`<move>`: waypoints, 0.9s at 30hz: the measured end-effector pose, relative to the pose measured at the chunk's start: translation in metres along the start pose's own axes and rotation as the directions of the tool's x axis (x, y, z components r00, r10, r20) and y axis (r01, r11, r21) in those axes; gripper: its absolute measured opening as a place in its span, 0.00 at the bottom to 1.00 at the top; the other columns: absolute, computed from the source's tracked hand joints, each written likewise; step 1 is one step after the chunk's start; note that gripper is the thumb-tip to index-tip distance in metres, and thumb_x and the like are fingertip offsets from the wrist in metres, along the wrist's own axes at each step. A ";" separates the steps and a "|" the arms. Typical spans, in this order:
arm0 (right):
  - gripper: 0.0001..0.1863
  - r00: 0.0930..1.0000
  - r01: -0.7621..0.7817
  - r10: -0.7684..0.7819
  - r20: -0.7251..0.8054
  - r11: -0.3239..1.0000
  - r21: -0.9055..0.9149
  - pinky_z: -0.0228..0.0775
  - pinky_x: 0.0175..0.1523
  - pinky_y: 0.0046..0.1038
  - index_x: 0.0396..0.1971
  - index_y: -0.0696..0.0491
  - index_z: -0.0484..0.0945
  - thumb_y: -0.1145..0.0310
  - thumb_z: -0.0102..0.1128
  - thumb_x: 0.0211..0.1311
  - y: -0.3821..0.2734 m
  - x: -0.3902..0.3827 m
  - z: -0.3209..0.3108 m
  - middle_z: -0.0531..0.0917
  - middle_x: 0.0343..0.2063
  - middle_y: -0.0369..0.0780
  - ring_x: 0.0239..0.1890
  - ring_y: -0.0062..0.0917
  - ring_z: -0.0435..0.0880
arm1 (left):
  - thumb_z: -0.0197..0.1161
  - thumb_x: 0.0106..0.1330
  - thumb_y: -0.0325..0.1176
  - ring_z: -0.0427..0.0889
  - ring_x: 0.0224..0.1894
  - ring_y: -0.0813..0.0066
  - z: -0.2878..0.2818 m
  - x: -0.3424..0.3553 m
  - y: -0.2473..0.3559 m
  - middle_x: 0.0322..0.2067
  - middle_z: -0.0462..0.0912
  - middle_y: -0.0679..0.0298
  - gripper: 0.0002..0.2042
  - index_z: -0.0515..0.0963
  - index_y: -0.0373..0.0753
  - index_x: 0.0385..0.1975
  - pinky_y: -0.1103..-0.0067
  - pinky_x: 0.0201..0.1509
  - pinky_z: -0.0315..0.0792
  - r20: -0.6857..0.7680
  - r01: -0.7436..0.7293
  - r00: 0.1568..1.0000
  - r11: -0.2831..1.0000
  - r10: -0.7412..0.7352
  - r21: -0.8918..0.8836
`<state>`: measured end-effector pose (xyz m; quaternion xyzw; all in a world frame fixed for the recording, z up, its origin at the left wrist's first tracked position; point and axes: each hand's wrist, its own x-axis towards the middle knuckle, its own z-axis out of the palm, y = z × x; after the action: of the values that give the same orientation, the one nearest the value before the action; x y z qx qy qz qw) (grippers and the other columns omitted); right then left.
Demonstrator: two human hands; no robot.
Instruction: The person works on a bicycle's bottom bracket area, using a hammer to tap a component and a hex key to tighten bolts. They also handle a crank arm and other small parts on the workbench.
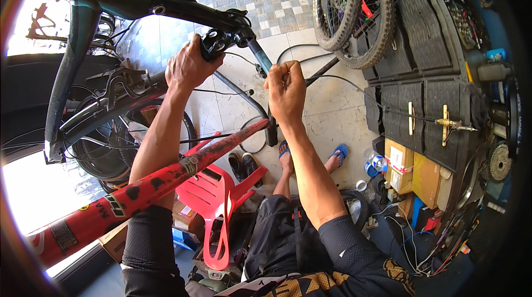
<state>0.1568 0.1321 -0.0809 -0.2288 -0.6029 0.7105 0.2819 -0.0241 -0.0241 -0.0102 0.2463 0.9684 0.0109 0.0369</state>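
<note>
A black bicycle frame hangs across the upper left. My left hand is closed on a black clamp-like fitting under the frame's right end, its fingertips partly hidden. From the collar there, a dark tube with a blue section slopes down to the right. My right hand has its fingers curled around this tube, covering part of it. Black cables loop behind the hands. A scuffed red tube crosses over my left forearm and rises toward a point just below my right hand.
Two bicycle wheels stand at top right, beside a bench with dark ribbed mats. Cardboard boxes and bottles sit below it. A red plastic chair and dark shoes are low in the middle. More bicycle parts crowd the left.
</note>
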 end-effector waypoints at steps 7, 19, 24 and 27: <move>0.13 1.000 0.018 -0.018 -0.003 0.998 -0.059 0.68 0.31 0.20 0.36 0.54 0.66 0.69 0.57 0.85 0.002 0.005 0.000 0.78 0.23 0.34 0.25 0.12 0.75 | 0.76 0.62 0.62 0.93 0.41 0.44 0.001 0.000 0.000 0.41 0.93 0.48 0.33 0.76 0.39 0.52 0.55 0.45 0.86 -0.005 -0.002 1.000 1.000 0.002 0.006; 0.15 0.998 -0.004 0.002 -0.060 0.999 -0.036 0.66 0.28 0.31 0.34 0.55 0.65 0.71 0.64 0.78 0.007 -0.003 0.014 0.68 0.23 0.36 0.24 0.20 0.66 | 0.76 0.62 0.63 0.93 0.41 0.45 -0.002 0.000 0.003 0.41 0.93 0.50 0.33 0.77 0.40 0.52 0.55 0.45 0.86 -0.002 0.012 1.000 1.000 -0.012 0.010; 0.15 0.999 -0.018 0.016 -0.043 0.999 -0.050 0.67 0.27 0.32 0.35 0.55 0.66 0.71 0.65 0.78 0.010 -0.006 0.014 0.70 0.22 0.37 0.22 0.22 0.68 | 0.76 0.62 0.63 0.93 0.41 0.45 -0.001 -0.001 0.002 0.40 0.93 0.50 0.33 0.77 0.39 0.51 0.55 0.45 0.86 -0.004 0.009 1.000 1.000 -0.009 0.007; 0.15 0.998 0.022 -0.028 -0.050 0.995 -0.102 0.67 0.26 0.33 0.35 0.55 0.66 0.71 0.66 0.77 0.012 -0.008 0.014 0.71 0.21 0.38 0.21 0.23 0.70 | 0.76 0.62 0.63 0.93 0.41 0.44 -0.001 0.000 0.001 0.40 0.93 0.49 0.33 0.77 0.39 0.51 0.55 0.44 0.86 -0.007 0.008 1.000 1.000 -0.008 0.007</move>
<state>0.1521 0.1149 -0.0908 -0.2535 -0.6333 0.6693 0.2943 -0.0233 -0.0230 -0.0095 0.2426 0.9695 0.0081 0.0326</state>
